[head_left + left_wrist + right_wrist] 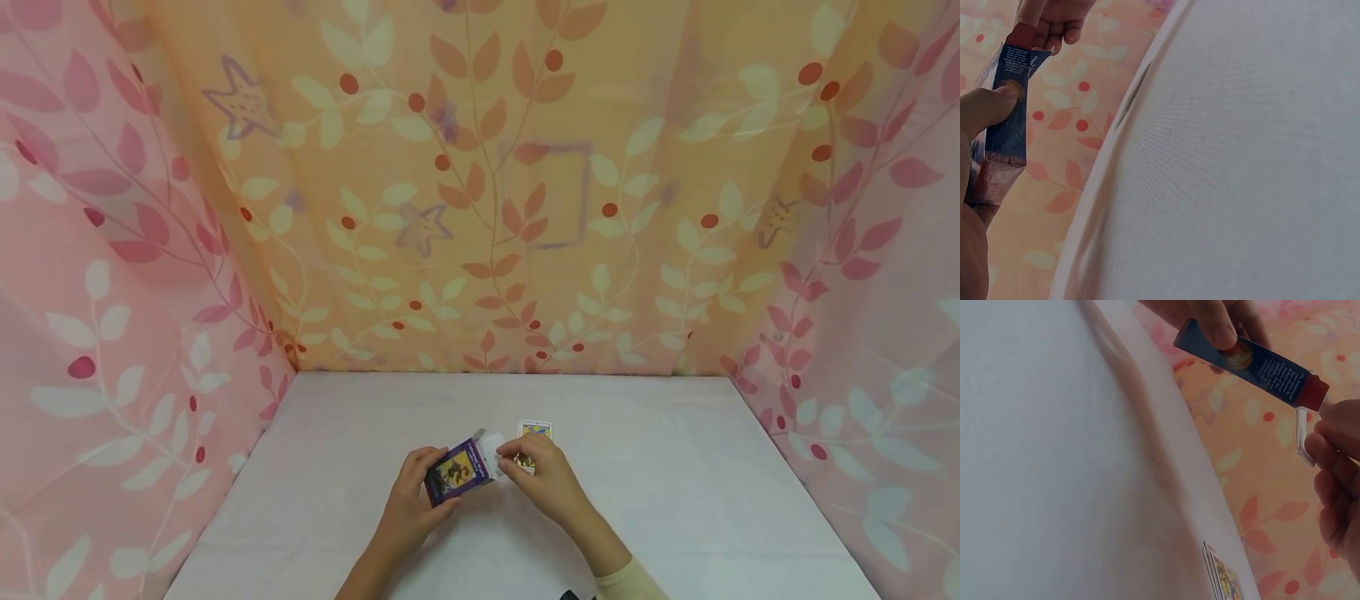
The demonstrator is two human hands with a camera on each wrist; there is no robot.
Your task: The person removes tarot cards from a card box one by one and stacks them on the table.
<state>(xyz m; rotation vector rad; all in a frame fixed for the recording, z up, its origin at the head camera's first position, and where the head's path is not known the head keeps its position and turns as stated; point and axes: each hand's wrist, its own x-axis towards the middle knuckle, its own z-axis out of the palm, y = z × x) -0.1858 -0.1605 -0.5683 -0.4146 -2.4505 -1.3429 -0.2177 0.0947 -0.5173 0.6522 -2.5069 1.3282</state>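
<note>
A purple-blue card box (457, 473) with a yellow picture on its front is tilted above the table, its flapped end toward the right. My left hand (412, 500) grips the box, and its thumb presses the narrow side panel (1009, 125). At the open end, my right hand (543, 479) pinches the pale end flap (1302, 434) beside a red side tab (1312, 392). Just behind the right hand lies a small stack of picture cards (536, 428), partly covered by the fingers; its edge also shows in the right wrist view.
The white-covered table (337, 433) reaches back to an orange leaf-patterned curtain (480, 292). Pink leaf-patterned curtains hang along the left (150, 333) and right (847, 333) sides. A small dark object (568, 595) shows at the bottom edge, by the right sleeve.
</note>
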